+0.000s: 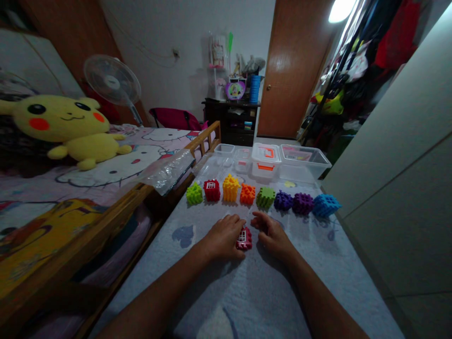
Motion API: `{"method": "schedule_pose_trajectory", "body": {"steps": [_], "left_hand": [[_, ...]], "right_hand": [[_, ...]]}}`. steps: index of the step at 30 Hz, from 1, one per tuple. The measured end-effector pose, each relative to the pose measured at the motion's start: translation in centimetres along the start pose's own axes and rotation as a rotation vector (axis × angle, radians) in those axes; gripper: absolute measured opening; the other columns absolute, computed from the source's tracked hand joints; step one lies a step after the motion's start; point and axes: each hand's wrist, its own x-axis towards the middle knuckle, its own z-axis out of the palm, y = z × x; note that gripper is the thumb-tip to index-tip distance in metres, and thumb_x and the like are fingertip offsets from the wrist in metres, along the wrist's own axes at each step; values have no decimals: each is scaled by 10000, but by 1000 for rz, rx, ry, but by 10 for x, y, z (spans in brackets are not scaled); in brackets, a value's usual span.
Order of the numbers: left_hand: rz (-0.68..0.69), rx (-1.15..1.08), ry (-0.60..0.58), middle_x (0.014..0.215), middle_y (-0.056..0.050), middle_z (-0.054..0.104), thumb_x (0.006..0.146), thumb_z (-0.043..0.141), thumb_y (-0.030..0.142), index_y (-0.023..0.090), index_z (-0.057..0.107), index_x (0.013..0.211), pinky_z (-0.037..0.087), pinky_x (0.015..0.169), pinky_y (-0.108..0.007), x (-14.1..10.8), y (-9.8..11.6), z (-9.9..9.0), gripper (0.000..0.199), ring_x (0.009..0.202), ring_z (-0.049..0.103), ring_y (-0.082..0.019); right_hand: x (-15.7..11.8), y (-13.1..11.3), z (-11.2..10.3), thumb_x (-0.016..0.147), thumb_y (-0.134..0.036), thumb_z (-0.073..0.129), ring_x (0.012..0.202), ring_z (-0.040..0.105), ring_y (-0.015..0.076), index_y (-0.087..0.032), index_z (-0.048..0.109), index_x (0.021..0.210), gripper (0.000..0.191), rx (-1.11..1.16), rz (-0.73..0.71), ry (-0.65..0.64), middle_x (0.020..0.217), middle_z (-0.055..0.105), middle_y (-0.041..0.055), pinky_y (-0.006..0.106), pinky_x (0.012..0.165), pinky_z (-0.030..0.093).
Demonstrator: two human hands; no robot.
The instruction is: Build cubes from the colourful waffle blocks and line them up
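Red plastic building blocks (244,238) with a white window grid on top lie low on the cloth in front of me. My left hand (226,235) grips them from the left, its fingers behind and its thumb in front. Just to their right, my right hand (271,233) is apart from them, fingers spread and curved, holding nothing. Beyond both hands stands a row of block stacks: lime (194,193), red with a white window (212,190), yellow (231,188), orange (247,194), green (265,197), dark blue (283,200), purple (302,204) and light blue (326,205).
Behind the row are a lidded clear box (265,162) with orange clasps and an open clear bin (305,160). A wooden bed rail (141,200) runs along the left, with plastic wrapping (169,172) over it. A pale cabinet (399,188) borders the right.
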Motion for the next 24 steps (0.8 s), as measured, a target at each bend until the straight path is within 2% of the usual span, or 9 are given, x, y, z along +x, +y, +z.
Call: {"method": "schedule_pose_trajectory", "body": {"steps": [6,10,14,18,22,24], "left_hand": [[-61,29,-28,1012,-82,607,695,636,423,208,629,954,465,813,-332,5,9,-5,337,942,577,-250],[-83,66,-22,940,-86,621,658,647,410,200,644,894,467,754,-330,6,12,-5,316,877,596,-253],[-50,43,36,915,-79,630,640,663,407,195,651,899,465,757,-321,-1,3,-4,335,855,603,-242],[-66,14,177,943,-75,637,630,677,389,181,635,943,465,794,-313,-12,-24,-24,378,890,597,-234],[-124,38,320,1059,-84,633,665,658,411,185,613,1054,449,866,-339,-10,-66,-64,452,979,584,-247],[-147,65,327,1033,-91,634,644,669,408,167,623,1053,449,849,-335,-1,-89,-83,476,967,585,-252]], "right_hand": [[0,-2,1,566,-36,402,882,622,158,-148,544,1177,637,-3,5,35,953,651,52,341,872,493],[0,0,1,579,-48,413,879,622,162,-148,552,1173,618,-20,12,30,954,655,55,337,861,496],[0,2,0,594,-53,415,886,627,164,-152,549,1177,606,-24,7,30,956,659,58,345,869,497],[0,7,0,609,-59,418,881,627,167,-162,553,1170,586,-63,-11,31,965,662,60,350,863,496],[0,9,0,623,-64,413,879,626,168,-161,555,1169,572,-108,-6,27,958,660,63,348,857,495],[1,8,0,625,-63,408,888,627,168,-162,557,1166,569,-117,-7,27,957,658,62,346,863,492]]}}
